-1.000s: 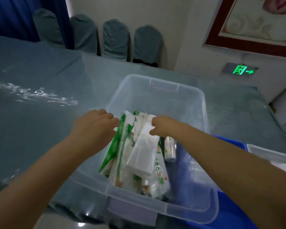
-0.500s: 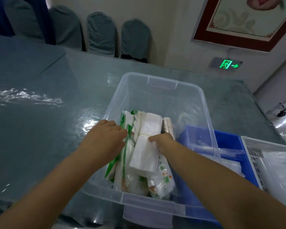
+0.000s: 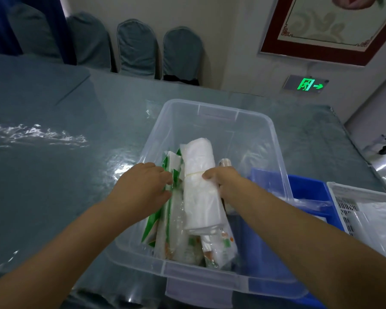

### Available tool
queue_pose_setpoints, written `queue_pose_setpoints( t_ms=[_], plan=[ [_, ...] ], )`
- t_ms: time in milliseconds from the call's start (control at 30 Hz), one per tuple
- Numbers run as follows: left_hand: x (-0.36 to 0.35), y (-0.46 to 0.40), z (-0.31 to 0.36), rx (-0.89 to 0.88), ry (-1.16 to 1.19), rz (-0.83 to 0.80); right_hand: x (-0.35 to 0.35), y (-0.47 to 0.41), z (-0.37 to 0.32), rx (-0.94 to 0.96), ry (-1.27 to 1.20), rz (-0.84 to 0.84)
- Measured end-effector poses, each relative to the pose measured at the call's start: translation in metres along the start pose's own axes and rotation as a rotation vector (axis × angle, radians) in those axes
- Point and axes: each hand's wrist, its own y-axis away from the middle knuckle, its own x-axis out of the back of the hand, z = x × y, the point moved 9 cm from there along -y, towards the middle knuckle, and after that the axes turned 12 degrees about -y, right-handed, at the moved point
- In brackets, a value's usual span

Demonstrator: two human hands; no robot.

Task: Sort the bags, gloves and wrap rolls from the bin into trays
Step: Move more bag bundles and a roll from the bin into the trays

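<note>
A clear plastic bin (image 3: 274, 139) stands on the table in front of me. Inside lie several green-and-white packets (image 3: 169, 221) and a white bundle of bags (image 3: 200, 186) tied with a rubber band. My right hand (image 3: 226, 178) grips that bundle at its middle. My left hand (image 3: 143, 188) is curled on the green-and-white packets at the bin's left side. A wrap roll (image 3: 225, 162) pokes up just behind my right hand, mostly hidden.
A blue tray (image 3: 308, 188) sits right of the bin, and a white slotted tray (image 3: 366, 210) holding clear plastic items lies beyond it. The table has a glossy teal cover (image 3: 54, 175). Covered chairs (image 3: 136, 47) line the far wall.
The white bundle has lifted and stretched out longer in my right hand. My left hand stays on the packets. The view has shifted slightly.
</note>
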Motion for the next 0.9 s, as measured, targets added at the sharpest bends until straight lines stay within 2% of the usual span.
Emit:
queue_pose_setpoints(
  t_ms=[67,167,233,333,367,433,467,533,600,667,767,900],
  plan=[
    [0.002,-0.007,-0.005,0.123,0.240,-0.019,-0.006,0.014,-0.020,0.032,-0.038,-0.092],
    [-0.001,-0.023,-0.009,0.317,0.796,-0.013,-0.030,0.045,-0.054,0.134,-0.134,-0.285],
    [0.000,-0.034,-0.006,0.364,1.087,0.010,-0.049,0.068,-0.076,0.232,-0.190,-0.380],
    [0.011,-0.044,-0.020,0.404,1.392,0.147,-0.075,0.089,-0.109,0.384,-0.189,-0.471],
    [0.017,-0.044,-0.031,0.425,1.418,0.208,-0.081,0.092,-0.117,0.436,-0.166,-0.488],
    [0.026,-0.040,-0.058,0.495,1.318,0.300,-0.085,0.086,-0.126,0.563,-0.028,-0.468],
    [0.030,-0.035,-0.071,0.526,1.257,0.332,-0.083,0.080,-0.125,0.671,0.138,-0.423],
    [0.031,-0.026,-0.096,0.570,1.205,0.387,-0.083,0.065,-0.102,0.872,0.663,-0.371],
    [0.025,-0.015,-0.115,0.615,1.193,0.404,-0.094,0.055,-0.041,0.943,1.263,-0.505],
    [0.019,-0.007,-0.128,0.634,1.229,0.410,-0.104,0.064,0.023,1.156,1.632,-0.776],
    [0.012,0.000,-0.135,0.634,1.280,0.402,-0.105,0.070,0.070,1.356,1.779,-1.006],
    [0.005,0.004,-0.139,0.637,1.304,0.390,-0.102,0.076,0.064,1.451,1.877,-1.057]
  ],
)
